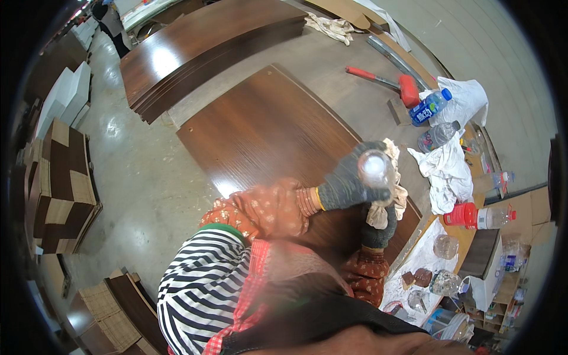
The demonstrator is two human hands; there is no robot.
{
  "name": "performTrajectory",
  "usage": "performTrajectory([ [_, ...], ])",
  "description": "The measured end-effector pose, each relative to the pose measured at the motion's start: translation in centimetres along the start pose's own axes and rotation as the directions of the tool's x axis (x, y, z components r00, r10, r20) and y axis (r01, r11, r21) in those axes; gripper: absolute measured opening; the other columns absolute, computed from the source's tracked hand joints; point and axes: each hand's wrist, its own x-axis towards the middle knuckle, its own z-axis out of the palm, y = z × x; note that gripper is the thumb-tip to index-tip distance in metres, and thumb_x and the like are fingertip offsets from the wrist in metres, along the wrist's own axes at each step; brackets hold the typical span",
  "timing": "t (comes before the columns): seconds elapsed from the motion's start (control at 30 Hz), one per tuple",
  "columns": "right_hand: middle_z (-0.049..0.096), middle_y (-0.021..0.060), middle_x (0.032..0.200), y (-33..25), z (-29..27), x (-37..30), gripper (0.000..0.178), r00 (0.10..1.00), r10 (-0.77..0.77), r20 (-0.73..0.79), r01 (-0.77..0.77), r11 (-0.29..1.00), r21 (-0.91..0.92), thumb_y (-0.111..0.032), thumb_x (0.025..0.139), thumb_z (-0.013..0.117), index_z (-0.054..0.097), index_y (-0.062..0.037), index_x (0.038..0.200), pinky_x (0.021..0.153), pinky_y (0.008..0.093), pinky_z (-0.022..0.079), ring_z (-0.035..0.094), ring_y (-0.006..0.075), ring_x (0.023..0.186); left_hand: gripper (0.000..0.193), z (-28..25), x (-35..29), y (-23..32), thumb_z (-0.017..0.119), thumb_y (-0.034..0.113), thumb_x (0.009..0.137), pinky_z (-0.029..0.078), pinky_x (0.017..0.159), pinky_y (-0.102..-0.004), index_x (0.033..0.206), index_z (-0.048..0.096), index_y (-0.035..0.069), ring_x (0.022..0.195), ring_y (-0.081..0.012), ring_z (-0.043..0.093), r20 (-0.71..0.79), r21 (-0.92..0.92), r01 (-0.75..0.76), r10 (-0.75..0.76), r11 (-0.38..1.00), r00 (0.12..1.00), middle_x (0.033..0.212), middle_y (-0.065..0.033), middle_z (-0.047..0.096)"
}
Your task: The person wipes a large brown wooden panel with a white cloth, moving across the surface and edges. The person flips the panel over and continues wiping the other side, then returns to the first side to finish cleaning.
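Note:
My left hand [346, 180], in a dark grey knit glove, is closed around a clear plastic bottle [375, 167], seen end-on. Right beside and under the bottle is a crumpled cream rag [395, 198]. My right hand [379, 229], also gloved, is closed on the rag's lower part; some of its fingers are hidden behind the cloth and bottle. Both hands are above the right edge of a dark brown wood-grain panel [266, 127], which lies flat on the worktable [337, 77].
Curved brown panels [219, 44] are stacked at the far left of the table. A red mallet [408, 90], a blue-capped bottle [430, 107], another clear bottle [438, 136] and white cloths [448, 174] line the right side. More panels [68, 189] stand on the floor at left.

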Motion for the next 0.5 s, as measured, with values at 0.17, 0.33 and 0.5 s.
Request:
performTrajectory([
  [0.17, 0.064, 0.0140, 0.122, 0.2, 0.3, 0.2, 0.042, 0.999, -0.016, -0.040, 0.013, 0.997, -0.070, -0.015, 0.087, 0.070, 0.058, 0.0002, 0.125, 0.099, 0.0365, 0.047, 0.061, 0.0243, 0.111, 0.057, 1.0, 1.0, 2.7, 0.083, 0.030, 0.074, 0.051, 0.095, -0.0384, 0.121, 0.061, 0.006, 0.111, -0.0297, 0.063, 0.359, 0.346, -0.509, 0.390, 0.788, 0.848, 0.119, -0.0121, 0.064],
  [0.33, 0.063, 0.0088, 0.115, -1.7, -2.6, 5.6, 0.048, 0.990, 0.085, -0.113, -0.043, 0.942, 0.334, -0.021, 0.088, 0.070, 0.055, -0.0004, 0.129, 0.098, 0.0335, 0.047, 0.060, 0.0197, 0.109, 0.071, -0.3, 1.4, 1.8, 0.086, 0.032, 0.072, 0.046, 0.103, -0.0416, 0.129, 0.056, 0.003, 0.117, -0.0283, 0.061, 0.219, 0.258, -0.235, 0.180, 0.937, 0.959, 0.126, -0.0143, 0.062],
  [0.5, 0.068, 0.0047, 0.103, -2.2, -10.8, 14.1, 0.027, 0.942, 0.254, -0.219, -0.190, 0.942, 0.278, -0.017, 0.087, 0.071, 0.067, -0.0023, 0.110, 0.088, 0.0313, 0.050, 0.063, 0.0163, 0.098, 0.071, -8.2, -0.8, 1.0, 0.072, 0.044, 0.084, 0.038, 0.110, -0.0481, 0.137, 0.048, 0.003, 0.128, -0.0380, 0.049, 0.124, 0.843, -0.029, -0.141, 0.537, 0.982, 0.140, -0.0162, 0.052],
])
